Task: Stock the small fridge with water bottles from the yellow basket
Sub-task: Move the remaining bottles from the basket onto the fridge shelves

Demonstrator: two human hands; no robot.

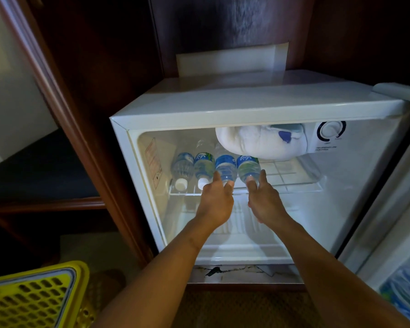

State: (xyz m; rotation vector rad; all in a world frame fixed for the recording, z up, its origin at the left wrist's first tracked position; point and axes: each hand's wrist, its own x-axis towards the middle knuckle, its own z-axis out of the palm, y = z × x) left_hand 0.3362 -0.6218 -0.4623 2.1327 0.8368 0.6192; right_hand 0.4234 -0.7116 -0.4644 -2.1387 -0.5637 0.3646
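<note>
**Basket.** A yellow perforated plastic basket (31, 299) is recorded at the lower left. Its contents are hidden from this angle.

**Fridge.** The small white fridge (223, 110) is found open. Four clear plastic water bottles with blue labels are laid flat on its upper shelf (291, 178), side by side, with their caps toward the front.
- The first bottle (182, 169) and second bottle (204, 168) are untouched, and their white caps are showing.
- The third bottle (225, 168) is pinched at the neck by the left hand (217, 200).
- The fourth bottle (247, 166) is gripped likewise by the right hand (265, 202).

**Handling.** The bottles are judged full and so moderately heavy. They are also judged thin-walled, yielding at the waist and liable to roll. The stiff neck below the cap is judged the surest hold.

**Remainder.** A frost-caked freezer box (260, 142) hangs above the shelf, with a thermostat dial (331, 130) beside it. Blue-and-white items are seen in the open door (374, 233) but cannot be identified.
</note>
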